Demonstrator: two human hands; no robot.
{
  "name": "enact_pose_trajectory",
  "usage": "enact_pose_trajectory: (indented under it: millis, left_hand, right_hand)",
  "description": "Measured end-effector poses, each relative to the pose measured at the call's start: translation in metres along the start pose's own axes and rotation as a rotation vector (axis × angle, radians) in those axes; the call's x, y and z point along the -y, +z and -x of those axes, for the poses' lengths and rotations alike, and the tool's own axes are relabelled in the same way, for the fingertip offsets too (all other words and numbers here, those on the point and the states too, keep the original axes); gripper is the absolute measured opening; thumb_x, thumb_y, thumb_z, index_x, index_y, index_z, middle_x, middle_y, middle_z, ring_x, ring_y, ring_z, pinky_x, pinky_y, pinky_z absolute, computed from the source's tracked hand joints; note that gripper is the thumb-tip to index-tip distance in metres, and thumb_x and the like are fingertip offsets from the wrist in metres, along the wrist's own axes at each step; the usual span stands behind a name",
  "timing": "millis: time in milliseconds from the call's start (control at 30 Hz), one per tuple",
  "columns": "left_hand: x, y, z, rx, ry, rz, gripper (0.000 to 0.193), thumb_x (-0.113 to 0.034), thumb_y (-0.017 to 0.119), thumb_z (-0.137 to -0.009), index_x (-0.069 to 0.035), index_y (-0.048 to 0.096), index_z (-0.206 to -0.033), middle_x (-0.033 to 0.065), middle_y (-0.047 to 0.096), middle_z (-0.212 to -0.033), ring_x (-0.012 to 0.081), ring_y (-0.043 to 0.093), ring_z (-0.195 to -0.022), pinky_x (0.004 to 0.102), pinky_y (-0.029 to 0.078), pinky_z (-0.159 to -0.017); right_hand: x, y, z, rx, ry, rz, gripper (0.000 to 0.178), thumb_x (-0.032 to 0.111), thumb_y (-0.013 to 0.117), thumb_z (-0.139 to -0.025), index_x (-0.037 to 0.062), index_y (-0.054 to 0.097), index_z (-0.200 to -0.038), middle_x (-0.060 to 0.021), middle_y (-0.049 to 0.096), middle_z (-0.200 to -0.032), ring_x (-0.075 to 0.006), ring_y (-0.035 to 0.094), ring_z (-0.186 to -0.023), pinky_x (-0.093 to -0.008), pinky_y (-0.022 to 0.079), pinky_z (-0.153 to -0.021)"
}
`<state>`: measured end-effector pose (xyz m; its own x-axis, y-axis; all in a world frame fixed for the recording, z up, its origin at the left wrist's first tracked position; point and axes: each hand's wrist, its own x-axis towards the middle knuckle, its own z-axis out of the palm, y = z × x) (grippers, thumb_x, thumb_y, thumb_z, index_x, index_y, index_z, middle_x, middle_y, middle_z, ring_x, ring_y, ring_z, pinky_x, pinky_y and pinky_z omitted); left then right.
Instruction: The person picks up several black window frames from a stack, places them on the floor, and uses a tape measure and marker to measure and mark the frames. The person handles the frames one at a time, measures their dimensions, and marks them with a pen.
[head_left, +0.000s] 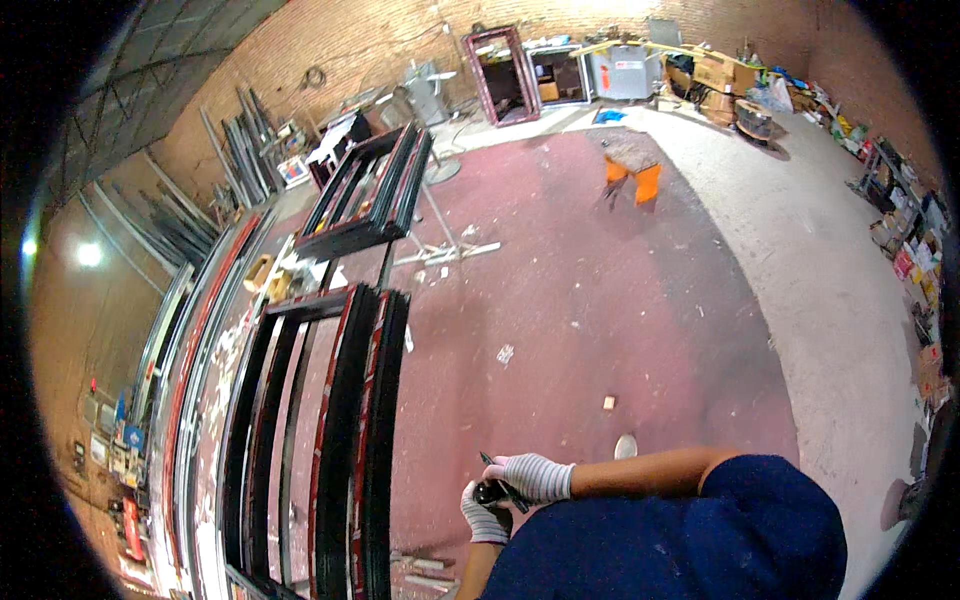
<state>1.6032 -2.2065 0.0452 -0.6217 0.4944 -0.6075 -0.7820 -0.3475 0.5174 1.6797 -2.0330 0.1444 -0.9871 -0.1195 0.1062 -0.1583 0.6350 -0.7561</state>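
Observation:
Close to my body, in front of the dark blue shirt, my gloved hands meet around a small black tool (489, 493); its exact kind is too small to make out. White and grey striped gloves cover both. My left hand (484, 518) is closed around the tool from below. Coming in from the right, my right hand (540, 477) is closed on its upper part, where a thin dark piece sticks out past the fingers. To the left of my hands lies a large black frame (372, 430) with dark red strips, raised off the floor.
Farther off, a second black frame (365, 195) rests on supports with a white-footed stand (450, 252) beside it. Long metal profiles (185, 400) run along the left. An orange-legged stool (633, 178) stands ahead. A small wooden block (609, 403) lies on the red floor.

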Motion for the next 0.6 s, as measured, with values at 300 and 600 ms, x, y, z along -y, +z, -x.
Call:
enact_pose_trajectory:
  millis: [300, 600]
  left_hand:
    - [0.047, 0.190, -0.052, 0.001, -0.120, 0.067, 0.030, -0.040, 0.054, -0.097, -0.011, 0.064, -0.092, 0.0056, 0.064, -0.075, 0.0234, 0.064, -0.066, 0.0400, 0.056, -0.060]
    - [0.132, 0.340, -0.081, 0.356, -0.270, -1.178, 0.051, -0.050, 0.056, -0.099, -0.002, 0.070, -0.087, 0.0019, 0.060, -0.068, 0.0108, 0.052, -0.055, 0.0280, 0.044, -0.053]
  right_hand:
    - [-0.100, -0.132, 0.088, -0.305, 0.057, -0.108, 0.033, 0.024, 0.069, -0.090, 0.0093, 0.055, -0.116, -0.0160, 0.066, -0.080, -0.0377, 0.066, -0.070, -0.0412, 0.054, -0.063]
    - [-0.229, -0.225, 0.141, -0.229, 0.726, 0.337, 0.022, 0.023, 0.050, -0.096, 0.0015, 0.052, -0.098, -0.0234, 0.068, -0.078, -0.0421, 0.069, -0.073, -0.0541, 0.051, -0.059]
